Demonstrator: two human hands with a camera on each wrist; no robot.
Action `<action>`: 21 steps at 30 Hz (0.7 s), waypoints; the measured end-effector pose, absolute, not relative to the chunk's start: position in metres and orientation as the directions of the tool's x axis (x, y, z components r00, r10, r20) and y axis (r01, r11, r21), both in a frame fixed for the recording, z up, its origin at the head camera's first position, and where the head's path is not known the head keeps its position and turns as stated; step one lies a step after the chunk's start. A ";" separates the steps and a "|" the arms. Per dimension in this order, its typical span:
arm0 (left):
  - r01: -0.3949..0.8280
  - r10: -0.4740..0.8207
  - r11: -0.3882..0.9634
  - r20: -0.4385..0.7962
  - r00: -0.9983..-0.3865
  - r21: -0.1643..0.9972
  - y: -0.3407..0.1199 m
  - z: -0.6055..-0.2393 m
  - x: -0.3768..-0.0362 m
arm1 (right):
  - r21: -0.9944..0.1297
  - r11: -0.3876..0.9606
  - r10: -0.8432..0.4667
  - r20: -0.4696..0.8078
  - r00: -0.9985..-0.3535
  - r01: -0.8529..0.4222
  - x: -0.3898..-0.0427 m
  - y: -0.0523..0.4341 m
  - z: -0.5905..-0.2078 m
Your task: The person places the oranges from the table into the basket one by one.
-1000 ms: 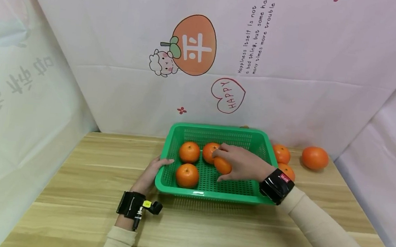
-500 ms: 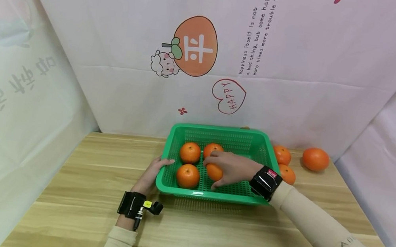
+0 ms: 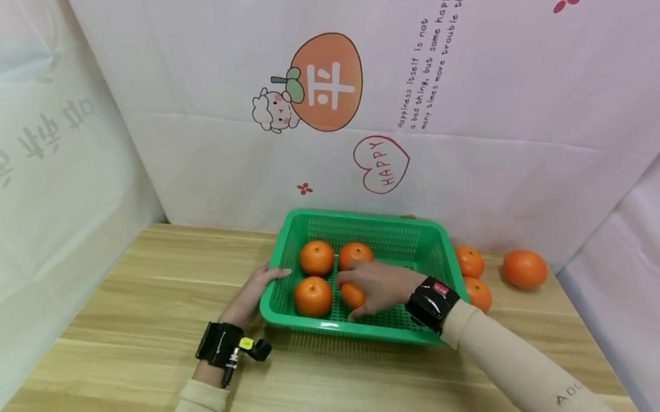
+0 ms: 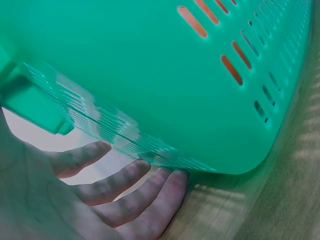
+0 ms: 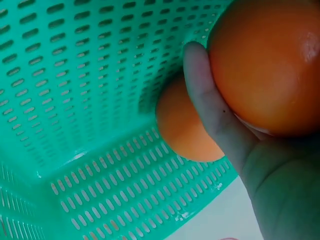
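Note:
A green plastic basket (image 3: 354,328) stands on the wooden table and holds several oranges. My right hand (image 3: 372,286) reaches into it and grips an orange (image 3: 351,294) low over the basket floor, beside the front-left orange (image 3: 312,295). In the right wrist view the held orange (image 5: 267,62) fills the top right, with another orange (image 5: 185,125) behind my finger. My left hand (image 3: 254,289) rests with straight fingers against the basket's left wall; in the left wrist view its fingers (image 4: 125,182) lie under the basket rim (image 4: 115,130).
Three more oranges lie on the table right of the basket: one (image 3: 469,260) by its back corner, one (image 3: 479,293) behind my right wrist, one (image 3: 524,269) further right. A printed white backdrop (image 3: 340,101) closes the back and both sides.
My right hand has carried the orange left and down inside the basket, towards the front-left orange. My left hand has stayed on the basket's left wall.

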State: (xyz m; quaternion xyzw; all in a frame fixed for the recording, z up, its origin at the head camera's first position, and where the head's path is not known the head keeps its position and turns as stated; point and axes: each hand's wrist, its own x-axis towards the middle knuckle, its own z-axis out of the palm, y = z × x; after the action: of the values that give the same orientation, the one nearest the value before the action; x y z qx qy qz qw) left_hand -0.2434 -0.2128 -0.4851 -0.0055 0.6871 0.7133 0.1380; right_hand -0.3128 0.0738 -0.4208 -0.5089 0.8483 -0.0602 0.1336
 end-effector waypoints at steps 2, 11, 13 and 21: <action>-0.208 0.190 -0.022 -0.200 -0.961 0.978 -0.212 -0.486 -0.243 | -0.244 0.487 -0.872 -0.187 -0.452 -0.839 -0.314 0.073 -0.423; -0.213 0.186 -0.022 -0.205 -0.961 0.977 -0.211 -0.486 -0.243 | -0.220 0.488 -0.868 -0.230 -0.441 -0.845 -0.316 0.070 -0.429; -0.212 0.184 -0.021 -0.205 -0.961 0.977 -0.212 -0.486 -0.243 | -0.211 0.489 -0.866 -0.235 -0.441 -0.847 -0.317 0.068 -0.429; -0.201 0.192 -0.018 -0.194 -0.962 0.979 -0.213 -0.485 -0.245 | -0.200 0.497 -0.859 -0.254 -0.445 -0.844 -0.318 0.061 -0.429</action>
State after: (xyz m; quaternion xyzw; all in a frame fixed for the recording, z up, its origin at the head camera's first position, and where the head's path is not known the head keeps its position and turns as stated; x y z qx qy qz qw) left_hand -0.2446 -0.2126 -0.4846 -0.0032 0.6871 0.7134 0.1377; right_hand -0.3175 0.0612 -0.4293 -0.5010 0.8498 -0.0218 0.1624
